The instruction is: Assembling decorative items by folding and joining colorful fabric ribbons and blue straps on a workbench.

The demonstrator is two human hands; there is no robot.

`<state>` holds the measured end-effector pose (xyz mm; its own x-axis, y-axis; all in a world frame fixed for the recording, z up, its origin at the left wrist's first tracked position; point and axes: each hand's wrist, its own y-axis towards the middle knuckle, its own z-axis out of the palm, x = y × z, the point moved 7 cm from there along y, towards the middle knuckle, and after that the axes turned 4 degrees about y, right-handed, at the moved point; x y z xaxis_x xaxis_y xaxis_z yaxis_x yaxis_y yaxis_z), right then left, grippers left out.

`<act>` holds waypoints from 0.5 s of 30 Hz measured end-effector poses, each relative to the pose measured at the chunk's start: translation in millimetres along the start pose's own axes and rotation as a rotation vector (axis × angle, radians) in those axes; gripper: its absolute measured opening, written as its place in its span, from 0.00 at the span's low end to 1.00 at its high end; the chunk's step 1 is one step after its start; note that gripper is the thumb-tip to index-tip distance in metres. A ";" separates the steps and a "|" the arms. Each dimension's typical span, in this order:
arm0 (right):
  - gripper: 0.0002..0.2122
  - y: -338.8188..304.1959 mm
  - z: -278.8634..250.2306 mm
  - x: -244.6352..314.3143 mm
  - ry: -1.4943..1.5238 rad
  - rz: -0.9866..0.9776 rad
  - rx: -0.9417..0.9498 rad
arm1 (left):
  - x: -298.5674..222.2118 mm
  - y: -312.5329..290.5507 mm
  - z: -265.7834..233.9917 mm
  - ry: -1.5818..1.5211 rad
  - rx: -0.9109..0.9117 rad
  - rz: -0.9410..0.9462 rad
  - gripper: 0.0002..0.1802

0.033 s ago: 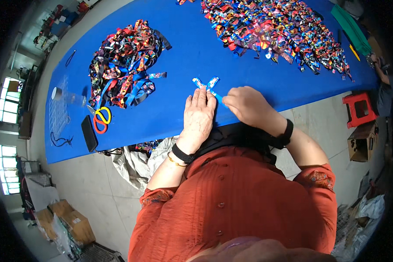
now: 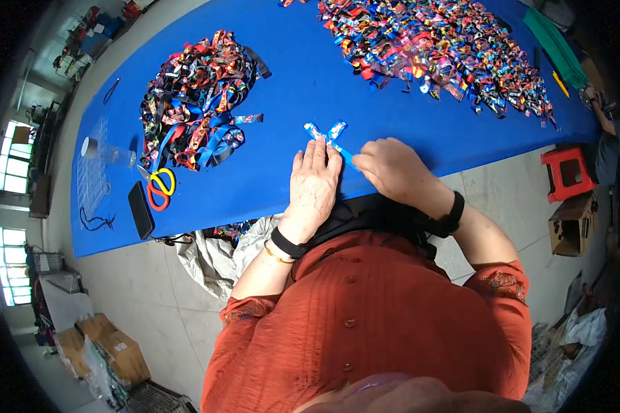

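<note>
A patterned light-blue ribbon (image 2: 337, 129) lies crossed on the blue table, its two ends spread apart beyond my fingers. My left hand (image 2: 314, 180) rests flat on the crossing with its fingers stretched out, covering part of the ribbon. A blue length runs from there to my right hand (image 2: 393, 168), which is closed in a pinch on it. The fingertips of the right hand are partly hidden behind its knuckles.
On the blue table (image 2: 282, 89) lie a tangled heap of ribbons (image 2: 186, 96) at left and a wider pile of colourful ribbon pieces (image 2: 434, 48) at far right. Scissors (image 2: 160, 189) and a black phone (image 2: 141, 210) lie left. A red stool (image 2: 568, 173) stands at right.
</note>
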<state>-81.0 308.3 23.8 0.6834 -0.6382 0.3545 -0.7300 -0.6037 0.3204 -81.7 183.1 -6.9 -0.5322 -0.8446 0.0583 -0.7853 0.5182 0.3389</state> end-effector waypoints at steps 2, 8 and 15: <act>0.04 -6.0 2.7 -0.1 -0.013 -0.011 0.001 | 0.0 0.2 -0.7 -0.016 0.001 0.012 0.20; 0.04 -7.8 -0.2 -0.2 -0.027 -0.013 0.003 | -2.4 1.2 -5.0 -0.046 0.046 0.035 0.20; 0.05 -6.3 0.4 -4.7 0.016 -0.011 0.023 | -4.0 1.5 -8.4 -0.082 0.085 -0.022 0.25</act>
<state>-79.7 314.9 19.8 0.6908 -0.6238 0.3656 -0.7220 -0.6215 0.3040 -78.0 186.1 1.3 -0.5357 -0.8440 -0.0267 -0.8193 0.5119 0.2581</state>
